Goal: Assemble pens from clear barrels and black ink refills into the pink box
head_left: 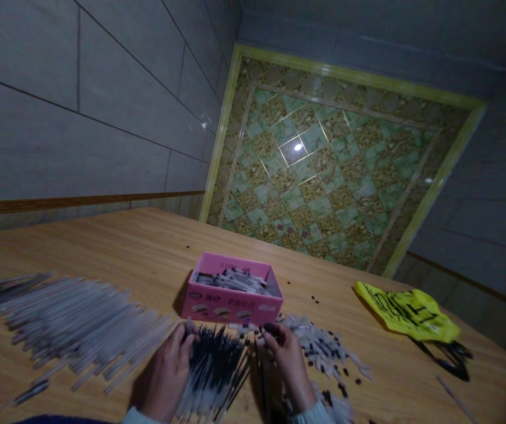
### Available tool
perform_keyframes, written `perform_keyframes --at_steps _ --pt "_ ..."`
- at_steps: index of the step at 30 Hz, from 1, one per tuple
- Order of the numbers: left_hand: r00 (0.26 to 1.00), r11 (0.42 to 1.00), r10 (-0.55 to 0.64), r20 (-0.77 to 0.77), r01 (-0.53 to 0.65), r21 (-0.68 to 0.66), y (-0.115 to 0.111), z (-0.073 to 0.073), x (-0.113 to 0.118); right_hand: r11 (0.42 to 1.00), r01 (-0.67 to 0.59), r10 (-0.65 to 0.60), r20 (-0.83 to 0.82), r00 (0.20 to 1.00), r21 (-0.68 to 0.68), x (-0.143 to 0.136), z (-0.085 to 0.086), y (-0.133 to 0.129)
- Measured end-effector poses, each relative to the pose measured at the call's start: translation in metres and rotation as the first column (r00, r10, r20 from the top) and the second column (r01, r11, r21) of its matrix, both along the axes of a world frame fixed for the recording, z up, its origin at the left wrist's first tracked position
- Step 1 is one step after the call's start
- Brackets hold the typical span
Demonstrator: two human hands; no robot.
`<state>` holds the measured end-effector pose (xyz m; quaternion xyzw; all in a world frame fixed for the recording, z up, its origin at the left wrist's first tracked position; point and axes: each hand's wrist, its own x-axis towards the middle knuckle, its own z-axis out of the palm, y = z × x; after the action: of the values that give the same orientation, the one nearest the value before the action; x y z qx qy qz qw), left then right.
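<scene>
A bundle of slim black-tipped sticks point(217, 353) lies on the near side of the table, between the two hands, tips pointing far. The left hand point(167, 368) is at the bundle's left edge, fingers curled and thumb close to them; a small greyish item shows at the fingertips, but whether it is gripped cannot be told. The right hand point(286, 356) is right of the bundle, thumb and fingers drawn nearly together; blur hides whether they hold a piece.

Just beyond the bundle stands a pink printed carton point(230, 309), open-topped, with pale sticks point(235, 281) inside. Left of the left hand, clear tubes point(80, 330) lie side by side in a broad spread. Right of the right hand is a loose heap of small whitish and black pieces point(319, 344).

Wood grain shows in a wide stretch from this heap to a yellow printed bag point(405, 312) at right, and from the carton to the far edge of the table point(142, 235). A grey tiled wall point(103, 129) flanks the left edge.
</scene>
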<state>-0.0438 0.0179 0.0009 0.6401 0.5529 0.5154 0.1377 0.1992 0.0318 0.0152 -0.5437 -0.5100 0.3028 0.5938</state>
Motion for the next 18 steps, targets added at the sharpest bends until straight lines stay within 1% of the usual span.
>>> perform_keyframes --at_steps 2,4,6,7,8,9,11,14,16,18 --pt "0.991 0.998 -0.067 0.116 0.068 -0.004 -0.004 -0.003 0.011 0.999 0.052 -0.052 0.094 0.994 0.007 0.003 -0.012 -0.009" --pt "0.972 0.996 -0.093 0.214 0.095 0.002 -0.006 -0.009 0.019 0.993 0.116 -0.117 0.164 0.980 0.014 0.007 -0.022 -0.015" --pt "0.950 0.991 -0.122 0.286 0.131 -0.011 -0.005 -0.016 0.024 0.983 0.183 -0.184 0.255 0.949 0.028 0.010 -0.029 -0.020" --pt "0.940 0.990 -0.132 0.314 0.144 -0.013 -0.003 -0.019 0.024 0.977 0.208 -0.208 0.333 0.920 0.038 0.011 -0.031 -0.022" --pt "0.932 0.988 -0.140 0.335 0.152 -0.010 -0.002 -0.021 0.024 0.973 0.224 -0.223 0.431 0.874 0.049 0.012 -0.032 -0.024" --pt "0.926 0.988 -0.141 0.351 0.151 -0.002 0.000 -0.022 0.024 0.970 0.237 -0.230 0.538 0.811 0.058 0.012 -0.031 -0.026" --pt "0.921 0.991 -0.128 0.367 0.129 0.023 0.003 -0.023 0.022 0.965 0.255 -0.221 0.718 0.660 0.063 0.011 -0.027 -0.030" --pt "0.934 0.994 -0.105 0.342 0.098 0.036 0.006 -0.022 0.020 0.963 0.267 -0.158 0.852 0.500 0.022 0.011 -0.019 -0.032" --pt "0.942 0.994 -0.109 0.318 0.100 0.046 0.006 -0.021 0.020 0.964 0.263 -0.092 0.895 0.436 -0.029 0.012 -0.015 -0.032" --pt "0.945 0.994 -0.111 0.309 0.097 0.060 0.005 -0.021 0.021 0.962 0.265 -0.056 0.909 0.413 -0.061 0.013 -0.016 -0.032"
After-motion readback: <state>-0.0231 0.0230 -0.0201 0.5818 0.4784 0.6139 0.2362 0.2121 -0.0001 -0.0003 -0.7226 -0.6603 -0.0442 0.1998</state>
